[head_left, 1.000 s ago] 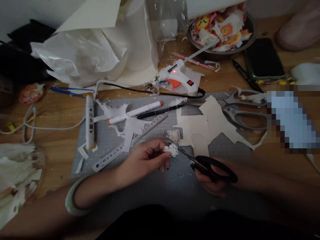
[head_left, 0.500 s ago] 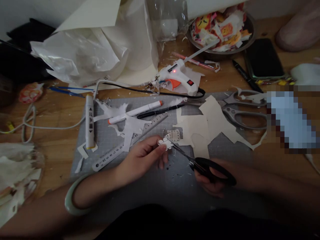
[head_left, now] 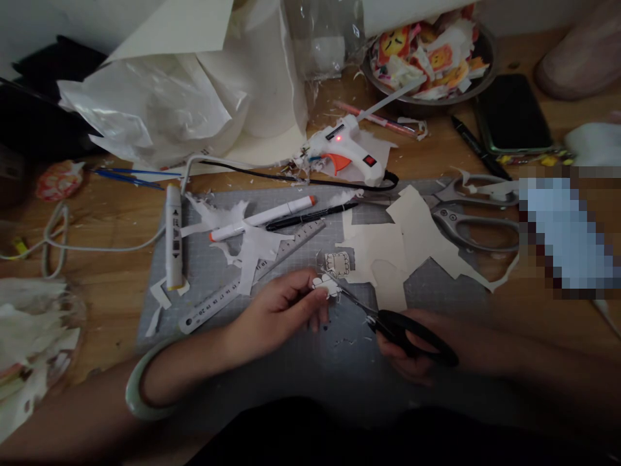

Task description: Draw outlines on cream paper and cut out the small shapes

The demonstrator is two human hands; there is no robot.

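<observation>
Between the thumb and fingers of my left hand (head_left: 286,304) is a small white paper cutout (head_left: 324,285) with black drawn outlines. My right hand (head_left: 407,353) is closed round the black handles of a pair of scissors (head_left: 412,333). Their blades point up and left and reach the cutout's right edge. Just beyond it, a second outlined paper cutout (head_left: 337,264) lies on the grey cutting mat (head_left: 301,382). Cream paper scraps (head_left: 381,249) lie to its right. A steel ruler (head_left: 213,301) rests slantwise left of my left hand, partly under white scraps (head_left: 259,249).
A white glue gun (head_left: 352,152) with a lit red light lies behind the mat. Large grey scissors (head_left: 451,217) are at the right, near a phone (head_left: 514,116). Markers (head_left: 264,218) lie on the mat. A metal bowl (head_left: 431,100) of paper pieces stands at the back.
My left hand and the paper cutout have shifted slightly right and down, and the cutout has turned a little. The scissors and my right hand stay nearly in place.
</observation>
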